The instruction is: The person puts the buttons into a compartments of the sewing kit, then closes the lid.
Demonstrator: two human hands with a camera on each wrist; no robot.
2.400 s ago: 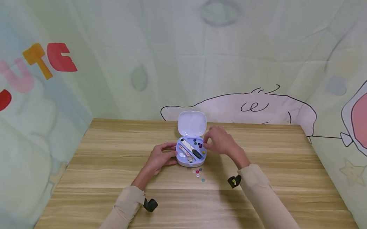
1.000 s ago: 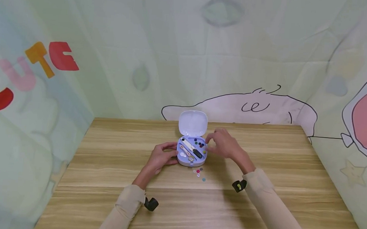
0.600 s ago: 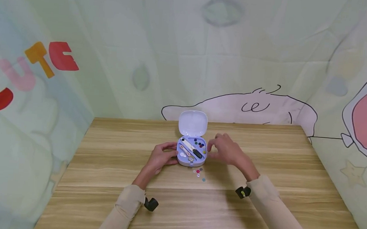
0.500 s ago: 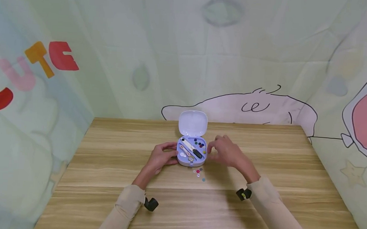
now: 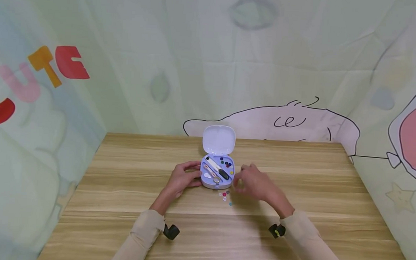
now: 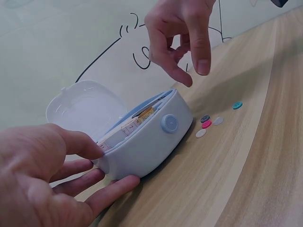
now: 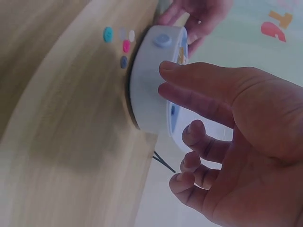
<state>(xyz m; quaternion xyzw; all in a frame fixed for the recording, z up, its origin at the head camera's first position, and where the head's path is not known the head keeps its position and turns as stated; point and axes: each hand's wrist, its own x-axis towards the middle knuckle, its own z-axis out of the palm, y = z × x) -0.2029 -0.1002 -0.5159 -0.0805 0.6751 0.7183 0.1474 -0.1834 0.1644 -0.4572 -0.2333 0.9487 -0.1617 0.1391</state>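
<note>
A small pale-blue sewing box [image 5: 209,185] stands on the table with its lid [image 5: 219,140] raised. My left hand [image 5: 180,179] rests against its left side, one fingertip at the rim and the other fingers spread along the wall. Off the box's front right corner hovers my right hand [image 5: 256,182]; in the right wrist view its thumb and forefinger [image 7: 199,97] are extended with nothing between them, the other fingers loosely bent. Inside lie a white tool with a black handle [image 5: 223,174], a pinkish tool [image 5: 209,170], a gold-rimmed round piece [image 5: 217,180] and several coloured buttons [image 5: 226,163].
In front of the box several loose buttons lie on the wooden table [image 5: 129,196]: a teal button [image 6: 237,105], a pink button [image 6: 206,124], a grey-blue button [image 6: 205,118] and two whitish ones. A printed cloth [image 5: 197,65] hangs behind the table.
My right hand has moved from over the box's button compartment out past its right rim and toward the front. The left hand and the box have stayed in place.
</note>
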